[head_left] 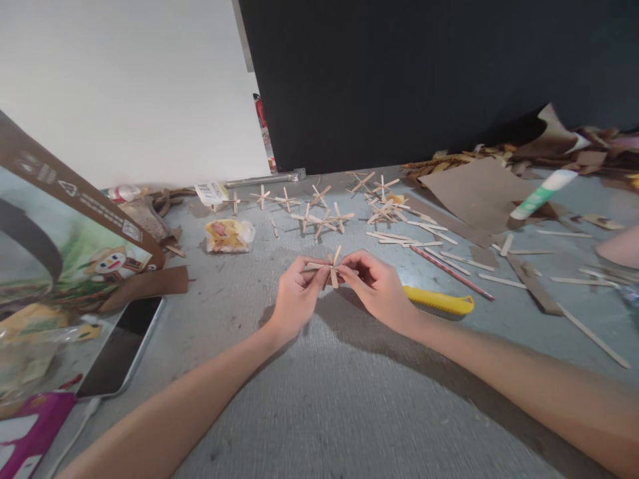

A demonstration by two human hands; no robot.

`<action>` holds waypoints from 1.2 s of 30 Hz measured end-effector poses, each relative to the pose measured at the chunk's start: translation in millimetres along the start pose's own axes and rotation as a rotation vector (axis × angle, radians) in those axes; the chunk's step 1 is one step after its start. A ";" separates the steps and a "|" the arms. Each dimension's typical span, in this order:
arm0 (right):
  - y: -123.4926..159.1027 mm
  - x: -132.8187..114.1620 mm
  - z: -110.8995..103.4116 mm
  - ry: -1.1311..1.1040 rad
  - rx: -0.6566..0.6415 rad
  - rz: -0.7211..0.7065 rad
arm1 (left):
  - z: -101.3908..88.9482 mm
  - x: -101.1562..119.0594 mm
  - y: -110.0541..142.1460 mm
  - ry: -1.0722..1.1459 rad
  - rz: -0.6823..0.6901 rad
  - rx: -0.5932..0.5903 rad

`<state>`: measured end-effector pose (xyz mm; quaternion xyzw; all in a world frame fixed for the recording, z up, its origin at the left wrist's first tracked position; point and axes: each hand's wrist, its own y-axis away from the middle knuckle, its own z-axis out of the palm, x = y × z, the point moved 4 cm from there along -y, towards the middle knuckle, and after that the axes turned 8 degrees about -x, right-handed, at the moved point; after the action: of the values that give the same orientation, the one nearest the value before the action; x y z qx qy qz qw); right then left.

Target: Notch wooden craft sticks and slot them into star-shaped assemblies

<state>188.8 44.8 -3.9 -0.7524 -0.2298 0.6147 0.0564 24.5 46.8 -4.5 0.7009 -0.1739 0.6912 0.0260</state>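
Between my two hands is a small star made of crossed wooden craft sticks (335, 277), held just above the grey tabletop. My left hand (299, 293) pinches its left arm between thumb and fingers. From the other side, my right hand (375, 287) grips the right arm the same way. The spot where the sticks cross is partly covered by my fingertips. Beyond my hands stand several similar stick stars (324, 223). A yellow utility knife (439, 301) lies beside my right wrist, with its front end hidden behind the hand.
Loose craft sticks (404, 239) and a red pencil (452, 273) lie to the right, near a glue stick (544, 194) and brown cardboard (479, 193). At left are a phone (122, 346), a printed bag (100, 233) and a small packet (228, 236). A dark panel (424, 80) rises behind.
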 end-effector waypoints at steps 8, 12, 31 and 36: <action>-0.1 1.6 -0.6 0.048 0.023 -0.007 | 0.3 1.0 0.3 -0.035 -0.002 0.026; 0.3 -2.4 -1.6 0.142 0.031 -0.088 | -1.3 -1.1 -1.2 -0.069 0.000 0.024; -1.9 -9.5 -6.0 0.198 -0.004 -0.172 | -0.6 -3.6 -0.1 -0.003 -0.020 0.030; -2.3 -7.4 -6.1 0.201 -0.016 -0.164 | -1.1 -5.1 -0.9 0.012 -0.019 0.036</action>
<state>193.0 45.0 5.0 -0.7893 -0.2888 0.5276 0.1230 23.7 49.1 -9.3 0.6986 -0.1547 0.6983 0.0208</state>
